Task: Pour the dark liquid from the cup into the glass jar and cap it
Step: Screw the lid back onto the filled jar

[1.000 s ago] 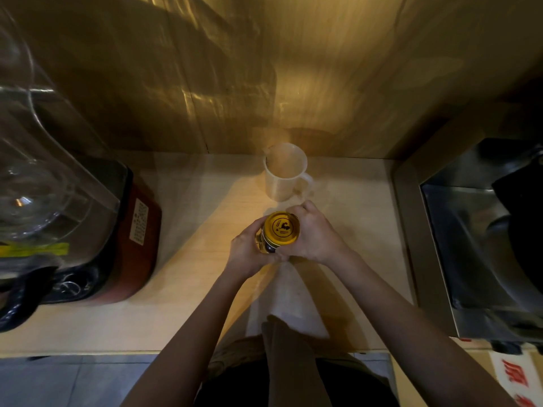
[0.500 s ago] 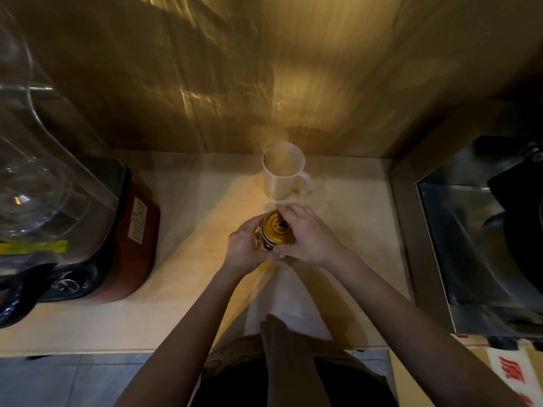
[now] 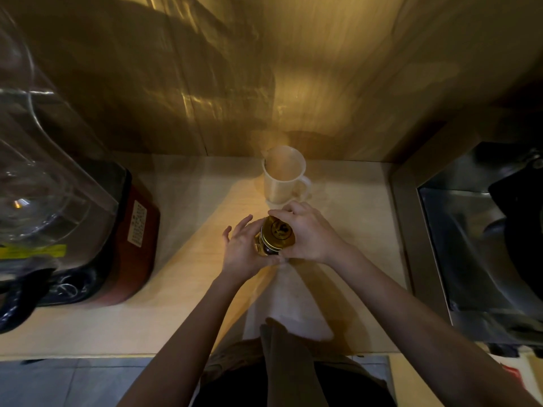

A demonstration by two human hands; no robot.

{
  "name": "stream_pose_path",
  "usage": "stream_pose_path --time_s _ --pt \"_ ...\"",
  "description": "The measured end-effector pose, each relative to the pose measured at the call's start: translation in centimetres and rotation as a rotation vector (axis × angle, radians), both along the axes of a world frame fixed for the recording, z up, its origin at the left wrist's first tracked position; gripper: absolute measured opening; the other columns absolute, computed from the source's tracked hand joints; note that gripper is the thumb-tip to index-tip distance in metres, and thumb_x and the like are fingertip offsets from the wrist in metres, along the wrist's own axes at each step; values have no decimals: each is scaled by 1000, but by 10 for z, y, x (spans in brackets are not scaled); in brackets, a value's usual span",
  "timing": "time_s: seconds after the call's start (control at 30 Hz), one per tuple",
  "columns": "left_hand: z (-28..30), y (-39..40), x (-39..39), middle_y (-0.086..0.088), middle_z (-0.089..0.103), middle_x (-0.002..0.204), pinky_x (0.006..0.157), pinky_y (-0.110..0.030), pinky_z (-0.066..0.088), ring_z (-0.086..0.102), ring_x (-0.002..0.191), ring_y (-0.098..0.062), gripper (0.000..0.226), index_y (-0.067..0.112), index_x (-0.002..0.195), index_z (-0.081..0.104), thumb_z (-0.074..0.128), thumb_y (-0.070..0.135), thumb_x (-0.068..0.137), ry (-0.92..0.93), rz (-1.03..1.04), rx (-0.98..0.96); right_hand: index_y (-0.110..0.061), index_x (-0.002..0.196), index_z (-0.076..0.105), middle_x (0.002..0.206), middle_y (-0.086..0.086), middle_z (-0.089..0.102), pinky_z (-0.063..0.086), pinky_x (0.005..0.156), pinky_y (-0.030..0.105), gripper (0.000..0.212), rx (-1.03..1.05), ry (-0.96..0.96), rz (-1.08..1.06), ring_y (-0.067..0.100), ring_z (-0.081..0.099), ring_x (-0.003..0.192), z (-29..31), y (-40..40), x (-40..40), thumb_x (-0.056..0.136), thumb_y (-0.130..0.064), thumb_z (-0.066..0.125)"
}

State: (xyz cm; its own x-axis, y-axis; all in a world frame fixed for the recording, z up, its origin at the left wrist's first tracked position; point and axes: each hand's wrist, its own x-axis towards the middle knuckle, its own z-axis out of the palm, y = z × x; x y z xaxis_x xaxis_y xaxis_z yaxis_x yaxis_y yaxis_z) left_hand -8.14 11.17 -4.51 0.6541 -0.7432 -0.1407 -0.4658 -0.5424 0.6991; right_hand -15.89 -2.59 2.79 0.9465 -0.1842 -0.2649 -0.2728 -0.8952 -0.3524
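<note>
Glass jar (image 3: 271, 243) is sitting on the counter (image 3: 188, 286) just in front of the cup (image 3: 283, 177), near side of it, gold lid (image 3: 277, 232) already seated on top. Right hand (image 3: 311, 235) is wrapping the lid from the right of the jar, fingers curled over the rim, thumb low at the near edge: reads as a tightening grip. Left hand (image 3: 242, 249) is sitting against the jar's left side with fingers spread and mostly straight, palm or thumb base touching the glass; it's bracing, not clamping, though contact detail is dim, so possibly only just touching. Cup is standing upright behind the jar, looking empty or nearly so; interior is washed out by the lighting, can't confirm. Pour is looking done, capping is the step in hand. Handling call: jar with liquid inside is going to be moderately heavy for its size, rigid, smooth glass, likely slick if any liquid ran down the wall, and breakable on this hard counter. Best hold is around the body below the shoulder with the left hand fully wrapped, while the right is turning the lid by its rim. Lid is thin metal, stiff; cross-threading is the risk if it's sitting tilted. Keep the jar upright and on the counter while torquing.
</note>
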Motion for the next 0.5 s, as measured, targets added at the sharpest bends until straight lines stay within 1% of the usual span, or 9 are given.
stream_pose_path --time_s 0.1,0.17,0.3,0.37,0.5 --pt "-1 0 -1 7 50 139 110 -45 9 23 141 -14 102 28 132 44 52 75 42 20 7 -7 -20 139 39 122 7 47 36 95 34 88 -28 3 -54 25 42 114 1 4 1 63 -41 79" --pt "0 1 -1 7 50 139 110 -45 9 23 141 -14 101 28 132 44 57 73 43 55 22 -18 -20 136 42 120 7 48 37 94 34 87 -35 -9 -109 25 45 112 1 7 0 62 -46 78" --pt "1 -1 -2 4 49 140 111 -46 8 23 141 -15 91 27 133 43 78 51 53 74 38 -15 -16 128 45 116 8 51 42 89 35 80 -80 -20 -235 25 50 109 -2 16 -3 64 -54 75" --pt "2 -2 -2 3 49 139 112 -45 9 23 141 -15 87 26 133 43 79 44 57 60 49 -4 -12 122 47 115 8 51 44 87 34 77 -99 -25 -310 24 52 107 -1 22 -2 66 -59 72" --pt "3 -2 -2 2 49 140 112 -45 9 24 141 -16 84 26 133 43 79 42 59 55 59 0 -7 116 48 114 9 54 46 86 35 78 -99 -22 -380 24 53 107 0 28 -7 65 -62 71"
